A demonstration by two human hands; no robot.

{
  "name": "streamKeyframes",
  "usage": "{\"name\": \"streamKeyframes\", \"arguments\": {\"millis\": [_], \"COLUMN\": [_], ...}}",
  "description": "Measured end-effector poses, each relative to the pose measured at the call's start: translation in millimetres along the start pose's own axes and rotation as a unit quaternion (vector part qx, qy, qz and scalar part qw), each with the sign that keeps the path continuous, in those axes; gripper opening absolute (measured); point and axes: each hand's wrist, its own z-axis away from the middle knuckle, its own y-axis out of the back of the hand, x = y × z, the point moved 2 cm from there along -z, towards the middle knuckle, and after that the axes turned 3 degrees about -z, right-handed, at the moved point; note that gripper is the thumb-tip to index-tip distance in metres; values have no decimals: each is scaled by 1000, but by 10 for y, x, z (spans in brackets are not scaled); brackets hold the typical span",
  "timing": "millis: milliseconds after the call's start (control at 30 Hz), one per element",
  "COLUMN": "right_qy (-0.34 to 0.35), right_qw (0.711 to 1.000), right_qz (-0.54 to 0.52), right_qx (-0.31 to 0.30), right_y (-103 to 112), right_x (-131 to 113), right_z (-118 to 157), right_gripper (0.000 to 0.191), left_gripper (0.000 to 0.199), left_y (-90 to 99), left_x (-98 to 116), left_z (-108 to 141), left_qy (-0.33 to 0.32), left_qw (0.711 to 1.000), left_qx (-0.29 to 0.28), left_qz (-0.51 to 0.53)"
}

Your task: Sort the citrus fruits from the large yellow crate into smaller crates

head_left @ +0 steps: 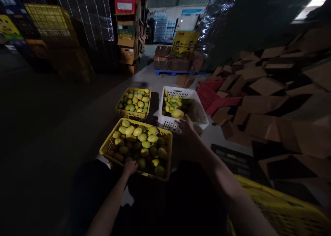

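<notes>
In front of me stands a yellow plastic crate (169,153) with yellow and green lemons (142,137) in it. My left hand (131,167) is closed over its near rim. My right hand (185,125) reaches to the near side of a white plastic crate (200,108), fingers stretched out and apart. Just beyond those fingertips is a slightly blurred yellow lemon (177,112), seemingly in the air over the white crate. More yellow-green lemons (170,101) lie in that crate's left part; its right part is in shadow.
A smaller yellow crate (120,109) of lemons stands behind the near one. Right of the white crate are a red crate (210,96) and heaped cardboard boxes (266,106). Another yellow crate (279,205) is at lower right. Stacked boxes (127,55) stand behind.
</notes>
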Motion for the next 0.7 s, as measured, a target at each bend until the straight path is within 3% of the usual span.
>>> {"name": "streamKeyframes", "arguments": {"millis": [67, 133, 333, 433, 500, 700], "right_qy": [-1, -19, -90, -117, -118, -71], "right_qw": [1000, 1000, 979, 959, 944, 901], "right_qz": [-6, 6, 160, 226, 269, 384], "right_qx": [7, -14, -88, -123, -152, -186], "right_y": [97, 184, 244, 100, -52, -608], "right_x": [-152, -125, 611, 1014, 1249, 1774], "right_z": [-155, -154, 171, 259, 307, 298], "right_gripper": [19, 17, 12, 6, 12, 16], "left_gripper": [43, 43, 41, 41, 39, 38], "left_y": [4, 2, -35, -42, -36, -21], "left_x": [1, 2, -8, -7, 2, 42], "left_z": [2, -7, -42, -49, -52, -47], "left_qy": [1, 5, 17, 28, 33, 39], "left_qw": [1000, 1000, 1000, 999, 999, 998], "left_qx": [2, 2, -4, -2, 1, 17], "left_qz": [1, 3, 16, 21, 24, 39]}}
